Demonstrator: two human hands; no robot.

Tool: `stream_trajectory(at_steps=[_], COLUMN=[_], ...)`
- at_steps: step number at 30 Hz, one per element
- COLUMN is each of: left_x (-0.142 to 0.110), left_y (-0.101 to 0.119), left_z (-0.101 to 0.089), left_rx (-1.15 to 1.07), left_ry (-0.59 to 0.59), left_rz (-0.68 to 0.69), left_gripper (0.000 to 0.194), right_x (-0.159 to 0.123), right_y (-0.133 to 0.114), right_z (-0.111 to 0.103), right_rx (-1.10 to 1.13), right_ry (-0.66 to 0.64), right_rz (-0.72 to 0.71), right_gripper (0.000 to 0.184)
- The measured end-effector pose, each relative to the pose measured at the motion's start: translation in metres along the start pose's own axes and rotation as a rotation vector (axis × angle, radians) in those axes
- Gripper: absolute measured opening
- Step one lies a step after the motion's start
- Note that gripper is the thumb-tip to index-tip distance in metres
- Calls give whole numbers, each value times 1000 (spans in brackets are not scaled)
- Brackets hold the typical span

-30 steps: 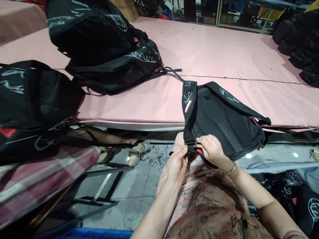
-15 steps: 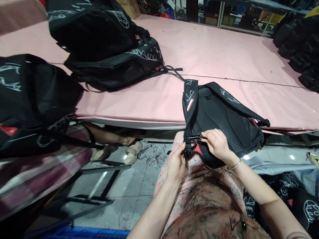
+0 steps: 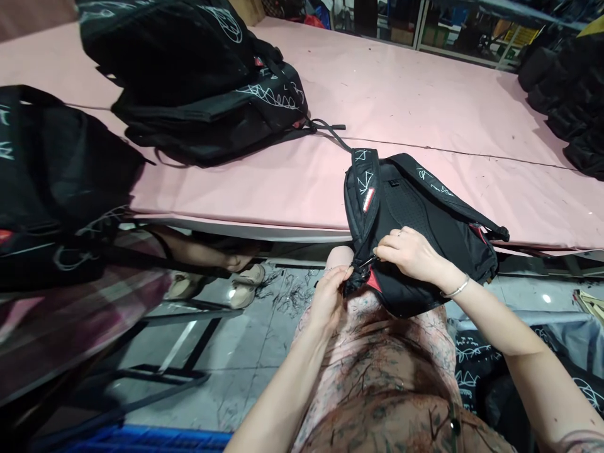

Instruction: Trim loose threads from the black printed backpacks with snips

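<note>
A black backpack (image 3: 434, 233) lies with its padded back panel up, at the edge of the pink table and over my lap. White line drawings and a small red-white label mark its shoulder straps. My left hand (image 3: 331, 292) pinches the lower end of the near left strap (image 3: 355, 283), where the webbing and buckle bunch up. In my right hand (image 3: 408, 253), closed above the bag's lower corner, is a slim metal tool (image 3: 367, 262); its tip reaches the strap end. The tool's exact kind is too small to make out. A red patch (image 3: 374, 281) shows beside the strap.
Other black backpacks (image 3: 202, 119) are stacked on the pink table (image 3: 401, 94) to the left. Another backpack (image 3: 61, 189) is in front of a seated person, whose foot (image 3: 248, 286) shows below. Black items (image 3: 561, 113) are piled at right. Printed black bags (image 3: 495, 365) lie low at right.
The slim tool has turned from nearly level to slanting down toward the strap end. My right hand has shifted slightly left and up. My left hand still pinches the strap.
</note>
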State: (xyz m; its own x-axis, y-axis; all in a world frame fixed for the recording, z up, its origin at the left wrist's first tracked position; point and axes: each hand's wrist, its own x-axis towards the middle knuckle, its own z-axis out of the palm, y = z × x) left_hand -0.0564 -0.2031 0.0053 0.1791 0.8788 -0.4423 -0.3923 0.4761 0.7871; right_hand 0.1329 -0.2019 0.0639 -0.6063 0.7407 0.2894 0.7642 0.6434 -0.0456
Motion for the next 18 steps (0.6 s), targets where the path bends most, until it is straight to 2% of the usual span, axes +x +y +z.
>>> stream_trajectory(at_steps=[4,7,9,13,18], left_x=[4,6,7,4,2], left_y=[4,3,2,1,0], left_z=[-2,-3,-3,-1,0], left_rx=[56,23,-13,-52,18], left_ry=[-102,-82,-40,13,-16], left_rz=[-61,-64,-69,-56,-30], left_gripper=[15,16,16,14,13], right_x=[5,1,-5,-15,-16], right_y=[10,13,11,1,-11], right_z=[5,13,16,10,-3], right_rx=[150,287,297,107,-134], right_ry=[-75,-44,13,79,56], right_rz=[-8,25,74,150,67], right_gripper=[13,15,17,17,25])
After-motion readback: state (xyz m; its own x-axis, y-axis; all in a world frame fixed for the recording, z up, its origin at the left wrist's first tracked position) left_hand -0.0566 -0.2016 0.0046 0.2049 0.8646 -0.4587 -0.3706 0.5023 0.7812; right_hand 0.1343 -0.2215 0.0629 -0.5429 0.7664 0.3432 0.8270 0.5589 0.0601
